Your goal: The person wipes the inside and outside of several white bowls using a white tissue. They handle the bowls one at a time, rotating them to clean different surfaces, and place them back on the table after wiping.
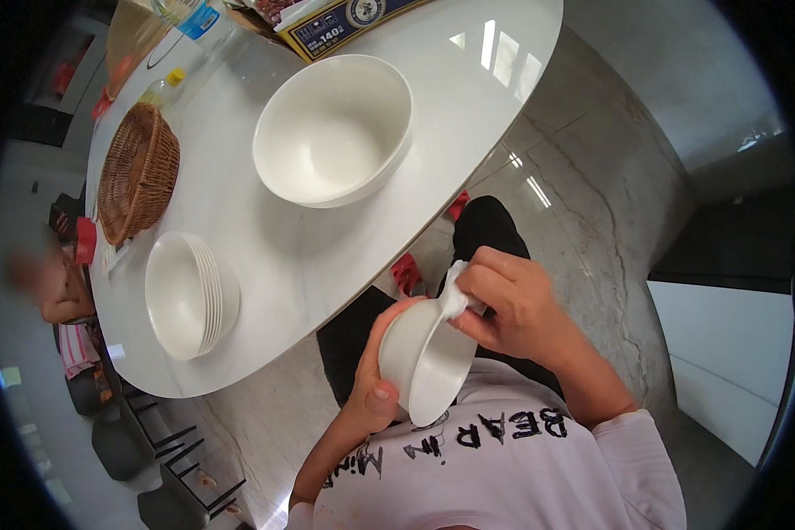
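Held over my lap is a small white bowl (pixel 440 367), tipped on its side with its mouth facing right. My left hand (pixel 375 389) wraps round its outside, thumb on the wall. My right hand (pixel 508 296) pinches a crumpled white tissue or cloth (pixel 456 291) against the bowl's upper rim. On the table in front stands a large white bowl (pixel 336 128), with nothing in it. To the left, a stack of several small white bowls (pixel 190 296) sits near the table's rounded end.
A brown wicker basket (pixel 139 172) stands at the table's (pixel 265 256) left edge, beside a yellow-capped bottle (pixel 163 88). A clear bottle (pixel 190 18) and a dark printed box (pixel 340 26) are at the back. Grey chairs (pixel 128 446) and another person (pixel 57 287) are off to the left.
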Motion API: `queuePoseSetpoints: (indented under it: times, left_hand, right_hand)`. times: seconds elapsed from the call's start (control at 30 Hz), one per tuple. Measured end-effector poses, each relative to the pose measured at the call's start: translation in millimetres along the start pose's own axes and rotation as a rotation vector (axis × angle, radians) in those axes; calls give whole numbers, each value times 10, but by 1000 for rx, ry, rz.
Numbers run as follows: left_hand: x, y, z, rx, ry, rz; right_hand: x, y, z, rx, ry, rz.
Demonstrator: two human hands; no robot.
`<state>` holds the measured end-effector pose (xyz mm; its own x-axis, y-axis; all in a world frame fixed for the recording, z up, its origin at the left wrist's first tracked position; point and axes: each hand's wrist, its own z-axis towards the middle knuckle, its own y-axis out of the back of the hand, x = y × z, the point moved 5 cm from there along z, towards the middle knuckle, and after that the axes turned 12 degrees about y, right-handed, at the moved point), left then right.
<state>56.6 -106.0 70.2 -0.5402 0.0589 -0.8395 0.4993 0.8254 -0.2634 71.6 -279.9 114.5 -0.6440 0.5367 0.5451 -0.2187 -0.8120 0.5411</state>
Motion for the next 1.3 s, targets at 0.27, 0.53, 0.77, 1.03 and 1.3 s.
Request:
queuePoseSetpoints:
  times: [0.27,0.53,0.77,1.03,1.3]
  left_hand:
    - [-29,61,-41,-104,-230,29]
    - [116,72,-41,-57,-135,-60]
    - [287,51,-109,16,218,-139]
    - [224,-81,-94,26,305,-195]
    - [209,80,33,-47,-86,-110]
  right_hand:
    - [16,-400,-715,540,-731,782]
    - [155,236,-291,263,-304,65]
    - [483,-38,-14,249,281,-280]
    - [523,-237,-128,307,199,141]
    - [452,-269,-77,355,171,-167]
